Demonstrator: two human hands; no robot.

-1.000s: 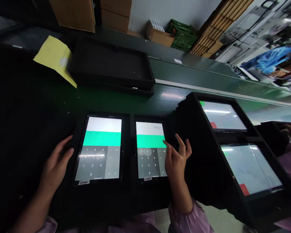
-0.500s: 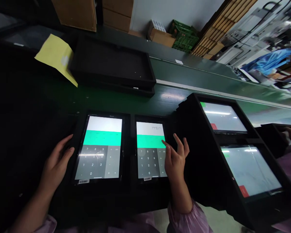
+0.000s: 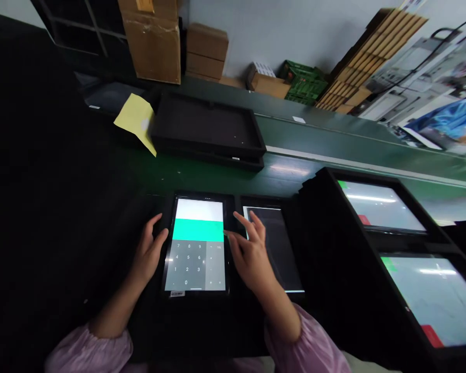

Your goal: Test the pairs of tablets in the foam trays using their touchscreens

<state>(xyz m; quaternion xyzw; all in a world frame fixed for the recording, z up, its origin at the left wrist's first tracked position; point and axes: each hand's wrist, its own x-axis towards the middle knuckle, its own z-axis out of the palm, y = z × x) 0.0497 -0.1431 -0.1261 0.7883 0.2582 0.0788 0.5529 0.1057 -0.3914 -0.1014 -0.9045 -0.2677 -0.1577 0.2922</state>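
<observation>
Two tablets lie side by side in a black tray in front of me. The left tablet shows a calculator keypad under a green band. On the right tablet the screen is mostly dark with a white strip at its upper left. My left hand rests beside the left tablet's left edge, fingers apart and holding nothing. Over the gap between the tablets is my right hand, its index finger stretched to the right edge of the calculator screen; whether it touches cannot be made out. This hand partly covers the right tablet.
A stack of black trays at right carries two light-screened tablets. Behind mine sit further black trays and a yellow sheet. A green conveyor crosses the back; cardboard boxes and a green crate are beyond.
The right tablet's screen has turned from a calculator to mostly dark. My right hand has moved left from it to the left tablet's edge. The view has shifted.
</observation>
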